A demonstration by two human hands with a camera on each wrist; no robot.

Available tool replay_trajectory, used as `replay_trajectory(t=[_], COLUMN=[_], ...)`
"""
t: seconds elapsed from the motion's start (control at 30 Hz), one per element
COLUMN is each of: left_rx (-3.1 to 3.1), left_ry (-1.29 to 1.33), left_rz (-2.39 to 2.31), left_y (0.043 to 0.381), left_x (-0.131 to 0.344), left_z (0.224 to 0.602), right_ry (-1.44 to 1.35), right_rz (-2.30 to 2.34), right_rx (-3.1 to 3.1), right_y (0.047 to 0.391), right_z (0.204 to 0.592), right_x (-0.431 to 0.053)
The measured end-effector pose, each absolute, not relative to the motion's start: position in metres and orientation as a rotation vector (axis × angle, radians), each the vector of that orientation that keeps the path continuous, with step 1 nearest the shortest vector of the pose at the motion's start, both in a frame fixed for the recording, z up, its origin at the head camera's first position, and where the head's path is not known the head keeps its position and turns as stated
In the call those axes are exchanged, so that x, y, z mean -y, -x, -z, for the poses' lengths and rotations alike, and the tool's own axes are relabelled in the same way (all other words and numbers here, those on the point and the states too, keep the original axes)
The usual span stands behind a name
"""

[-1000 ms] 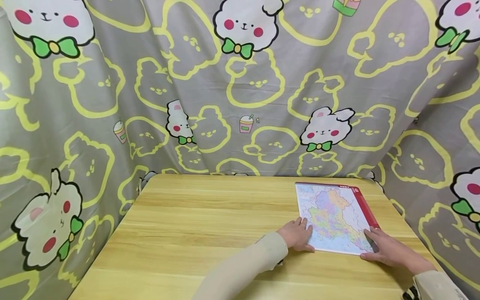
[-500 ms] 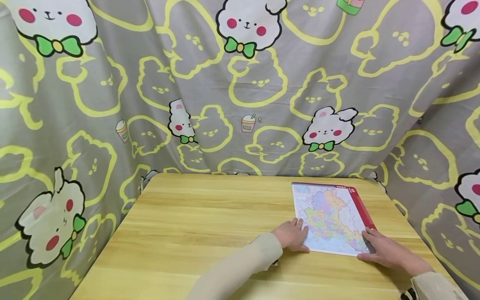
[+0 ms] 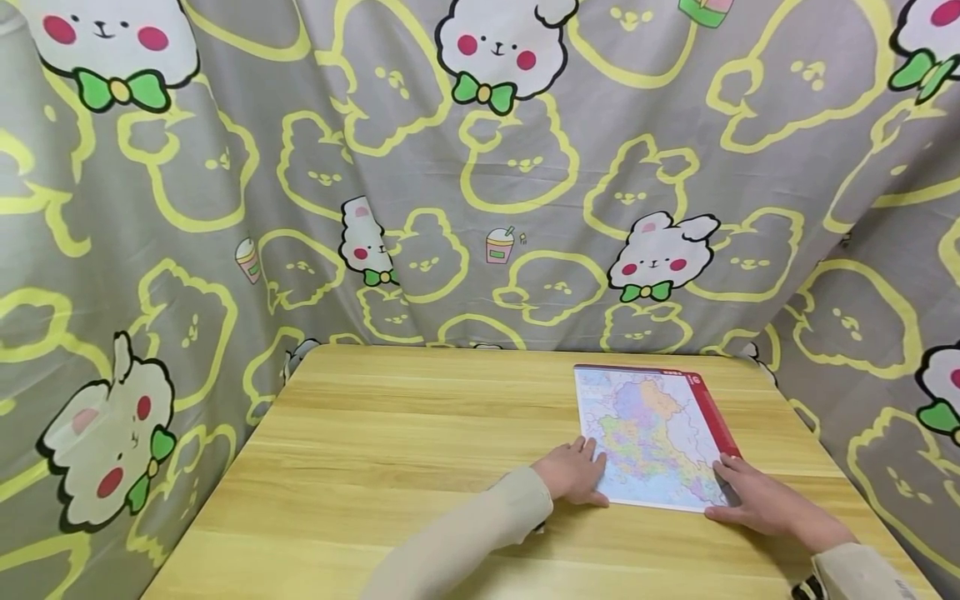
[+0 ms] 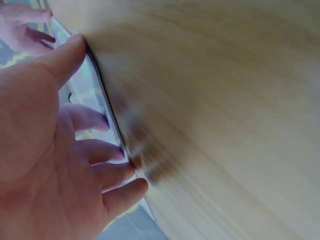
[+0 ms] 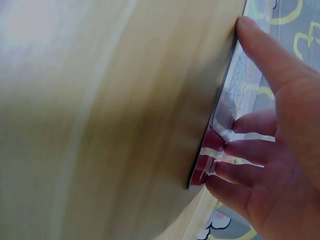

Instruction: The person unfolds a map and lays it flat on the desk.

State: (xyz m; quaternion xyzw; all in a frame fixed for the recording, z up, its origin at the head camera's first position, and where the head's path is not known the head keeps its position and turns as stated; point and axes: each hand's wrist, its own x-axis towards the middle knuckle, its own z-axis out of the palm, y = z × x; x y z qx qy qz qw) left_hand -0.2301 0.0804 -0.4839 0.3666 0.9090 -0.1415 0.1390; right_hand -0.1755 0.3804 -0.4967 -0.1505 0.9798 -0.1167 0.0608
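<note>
A flat printed map (image 3: 647, 442) with a red strip down its right side lies on the wooden table, right of centre. My left hand (image 3: 573, 473) lies at its left edge, fingertips along the edge and thumb near the lower left corner. At the lower right corner is my right hand (image 3: 761, 500), its fingers over the red strip and its thumb at the near edge. In the left wrist view the fingers are spread along the map's rim. The right wrist view shows fingertips (image 5: 229, 146) resting against the red end, thumb stretched along the thin side.
The wooden table (image 3: 390, 450) extends left of the map and back to a grey curtain (image 3: 420, 183) printed with cartoon animals. The curtain hangs behind and on both sides. The table's right edge runs close beyond the right hand.
The map has slid a little to the left across the table, and both hands have moved left with it, keeping their places at its edges. The head view has shifted slightly.
</note>
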Motion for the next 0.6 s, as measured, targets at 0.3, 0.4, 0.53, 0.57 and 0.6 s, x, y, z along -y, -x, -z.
replay_trajectory(t=[0.3, 0.4, 0.53, 0.57, 0.6], left_rx=[-2.636, -2.634, -2.631, -2.632, -2.631], left_ry=[-1.039, -1.042, -1.053, -1.058, -1.061], left_rz=[0.401, 0.388, 0.384, 0.388, 0.39], left_y=[0.228, 0.227, 0.226, 0.226, 0.226], left_x=[-0.067, -0.061, -0.054, -0.052, -0.05], left_z=[0.486, 0.485, 0.485, 0.485, 0.485], right_ry=[0.491, 0.498, 0.507, 0.508, 0.507], right_rz=[0.353, 0.355, 0.345, 0.341, 0.337], right_rx=[-2.971, -2.969, -2.969, -2.967, -2.966], right_y=[0.176, 0.175, 0.175, 0.175, 0.176], right_z=[0.497, 0.497, 0.497, 0.497, 0.497], right_x=[-0.368, -0.364, -0.358, -0.356, -0.355])
